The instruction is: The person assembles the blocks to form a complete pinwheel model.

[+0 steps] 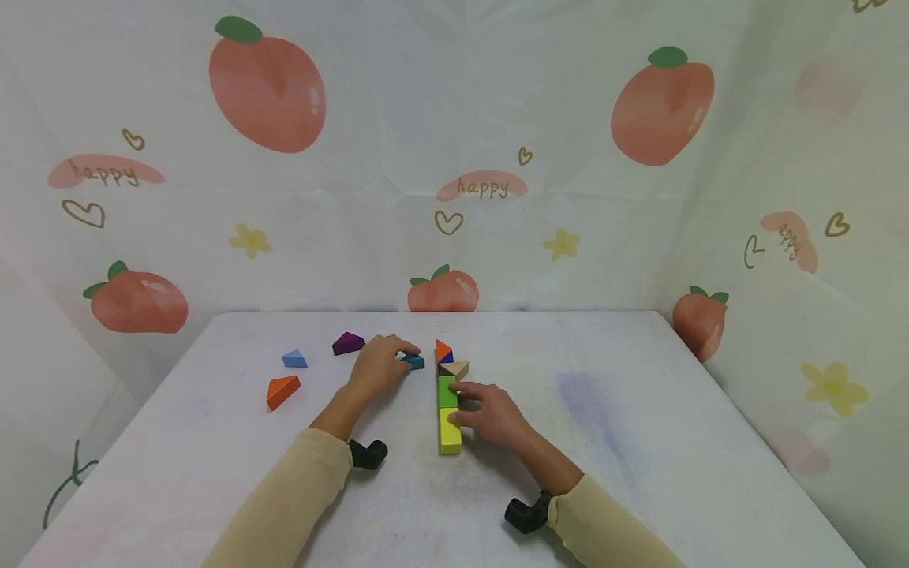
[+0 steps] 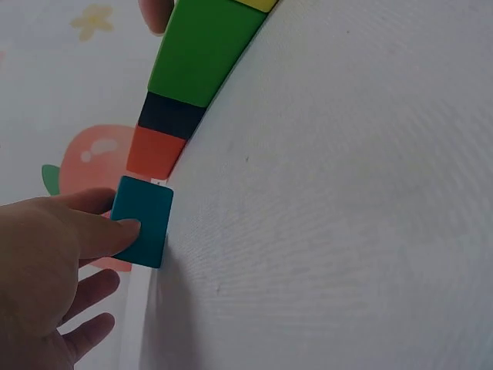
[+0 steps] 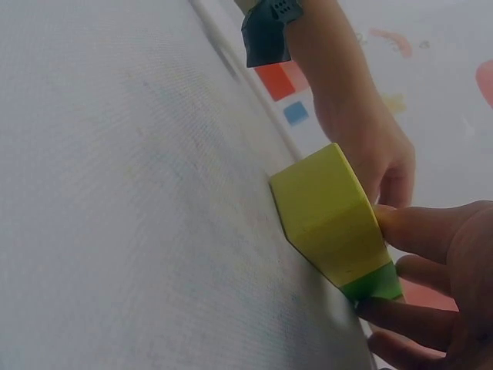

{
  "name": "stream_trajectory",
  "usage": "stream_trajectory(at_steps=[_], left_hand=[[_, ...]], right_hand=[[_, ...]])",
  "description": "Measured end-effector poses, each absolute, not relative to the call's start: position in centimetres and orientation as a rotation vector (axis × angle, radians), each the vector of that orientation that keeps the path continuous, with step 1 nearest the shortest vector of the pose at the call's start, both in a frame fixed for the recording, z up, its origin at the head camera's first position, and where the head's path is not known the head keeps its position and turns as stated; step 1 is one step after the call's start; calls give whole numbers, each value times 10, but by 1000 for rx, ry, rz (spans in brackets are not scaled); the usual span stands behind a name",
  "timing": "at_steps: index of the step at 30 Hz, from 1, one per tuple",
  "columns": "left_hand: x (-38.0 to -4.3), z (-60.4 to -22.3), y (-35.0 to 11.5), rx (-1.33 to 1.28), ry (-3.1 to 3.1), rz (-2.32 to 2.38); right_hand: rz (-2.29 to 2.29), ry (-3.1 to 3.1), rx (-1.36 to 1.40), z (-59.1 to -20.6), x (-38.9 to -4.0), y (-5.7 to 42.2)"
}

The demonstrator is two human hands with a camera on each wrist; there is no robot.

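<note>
My left hand point(image 1: 379, 364) pinches a teal block point(image 2: 150, 202) between thumb and fingers, just left of a row of blocks. The row runs away from me: a yellow block point(image 1: 450, 438) nearest, then a green block point(image 1: 446, 392), a tan triangular block point(image 1: 460, 368), and a small blue piece point(image 1: 447, 358) beside an orange triangle point(image 1: 442, 349) at the far end. My right hand point(image 1: 497, 416) lies at the row's right side, its thumb touching the yellow block and its extended index finger touching the green one.
Left of my left hand lie a purple block point(image 1: 348, 344), a light blue triangle point(image 1: 294, 360) and an orange triangular block point(image 1: 282, 391). They rest on a white table point(image 1: 639, 473), which meets a fruit-printed curtain point(image 1: 376, 237) at its back edge.
</note>
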State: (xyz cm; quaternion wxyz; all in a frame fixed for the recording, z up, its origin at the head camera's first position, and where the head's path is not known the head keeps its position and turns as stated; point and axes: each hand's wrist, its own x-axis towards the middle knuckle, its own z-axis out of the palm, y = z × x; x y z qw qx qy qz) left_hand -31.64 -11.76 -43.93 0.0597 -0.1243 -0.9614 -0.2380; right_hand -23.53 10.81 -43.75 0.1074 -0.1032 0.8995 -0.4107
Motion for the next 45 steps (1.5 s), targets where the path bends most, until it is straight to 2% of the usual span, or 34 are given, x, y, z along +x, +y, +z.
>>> stream_trajectory(at_steps=[45], left_hand=[[-321,-449,-96,-228,-2847,-1271]], right_hand=[[-1192,2665,-312,-437,-237,109]])
